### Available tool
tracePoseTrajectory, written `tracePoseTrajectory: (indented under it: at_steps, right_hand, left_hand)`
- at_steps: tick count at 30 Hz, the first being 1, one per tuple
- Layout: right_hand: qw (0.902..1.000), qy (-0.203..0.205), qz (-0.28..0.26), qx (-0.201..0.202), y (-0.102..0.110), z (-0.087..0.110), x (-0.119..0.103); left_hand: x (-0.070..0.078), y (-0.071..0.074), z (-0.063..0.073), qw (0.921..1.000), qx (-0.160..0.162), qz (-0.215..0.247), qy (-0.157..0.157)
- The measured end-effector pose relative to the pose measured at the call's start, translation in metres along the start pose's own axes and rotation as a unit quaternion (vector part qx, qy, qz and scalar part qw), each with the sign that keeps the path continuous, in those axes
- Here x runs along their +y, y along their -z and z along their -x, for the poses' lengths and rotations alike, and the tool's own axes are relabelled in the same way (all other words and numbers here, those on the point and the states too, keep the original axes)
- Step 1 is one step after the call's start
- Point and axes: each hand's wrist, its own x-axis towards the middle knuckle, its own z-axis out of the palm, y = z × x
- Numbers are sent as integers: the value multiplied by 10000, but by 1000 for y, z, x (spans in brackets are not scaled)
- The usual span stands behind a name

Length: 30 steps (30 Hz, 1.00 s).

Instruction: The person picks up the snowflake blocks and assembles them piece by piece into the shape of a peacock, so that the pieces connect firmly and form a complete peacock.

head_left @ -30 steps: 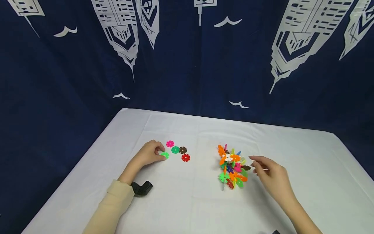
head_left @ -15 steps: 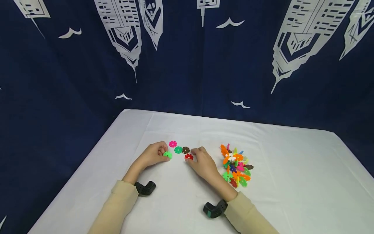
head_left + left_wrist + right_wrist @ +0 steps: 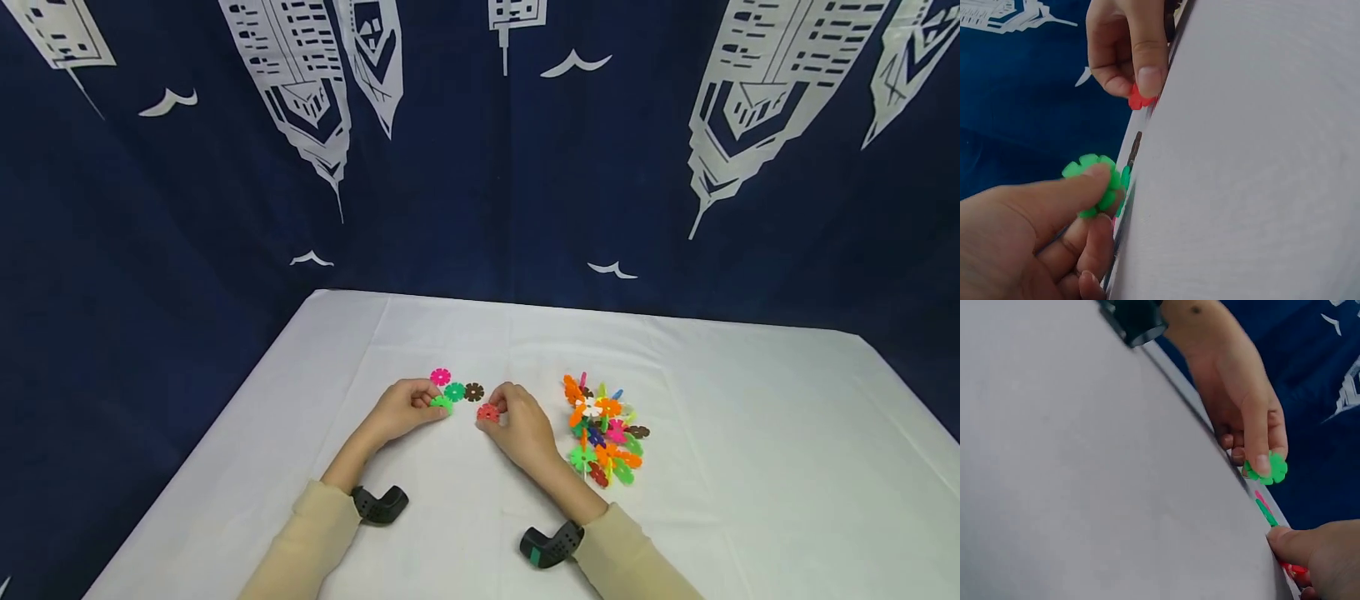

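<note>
In the head view my left hand pinches a bright green notched plastic disc between thumb and fingers; the left wrist view shows the same green disc raised off the table. My right hand pinches a red notched disc to the right of it, the two discs a short gap apart. Just beyond the hands, a pink disc, a darker green disc and a brown disc lie flat on the white cloth. Fingers cover part of the red disc in the right wrist view.
A pile of many-coloured notched discs sits to the right of my right hand. Both wrists wear black camera mounts. The white-covered table ends at the back before a dark blue printed curtain.
My right hand has come left from beside the pile to the red disc, and now pinches it. My left hand keeps its green disc and has shifted slightly right.
</note>
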Motion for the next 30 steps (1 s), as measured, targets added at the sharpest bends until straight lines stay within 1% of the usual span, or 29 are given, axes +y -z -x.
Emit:
tracePoseTrajectory:
  at_steps: [2, 4, 6, 9, 11, 13, 14, 16, 18, 19, 22, 24, 25, 27, 30]
  right_hand:
    - [9997, 137, -185, 17, 2, 0, 5]
    - [9992, 185, -359, 71, 6, 0, 11]
    - [9987, 196, -451, 165, 9, 0, 17]
    - [9985, 167, -433, 290, 15, 2, 23]
    - [9985, 187, -401, 315, 18, 5, 25]
    - [9984, 216, -456, 267, 22, 12, 25]
    - [9980, 221, -541, 221, 24, 16, 24]
    - [9958, 156, -902, 46, 29, 23, 21]
    - [9898, 24, -1410, -178, 33, 31, 19]
    - [9845, -89, -1724, -305, 35, 34, 18]
    - [9639, -531, -2544, -584, 40, 43, 17]
    - [9494, -823, -2963, -638, 43, 48, 17]
    - [9448, -940, -3073, -638, 43, 50, 17]
    - [9386, -1106, -3205, -639, 45, 54, 16]
    - [9374, -1181, -3216, -622, 46, 60, 14]
  left_hand:
    - [2, -2, 2, 9994, -4, 321, 85]
    - [4, -4, 3, 9973, -80, 715, 146]
    - [7, -7, 4, 9930, -181, 1147, 233]
    - [14, -15, 4, 9844, -347, 1678, 399]
    - [19, -22, 5, 9807, -414, 1853, 471]
    - [23, -28, 6, 9788, -504, 1922, 503]
    - [26, -31, 8, 9786, -554, 1911, 521]
    - [30, -36, 12, 9778, -693, 1890, 578]
    - [33, -39, 17, 9751, -846, 1935, 682]
    - [35, -41, 21, 9737, -911, 1953, 738]
    - [38, -47, 32, 9669, -1007, 2158, 919]
    - [40, -52, 38, 9625, -1007, 2323, 974]
    - [40, -54, 41, 9609, -979, 2395, 985]
    - [41, -57, 45, 9566, -919, 2557, 1055]
    - [43, -60, 49, 9520, -854, 2712, 1132]
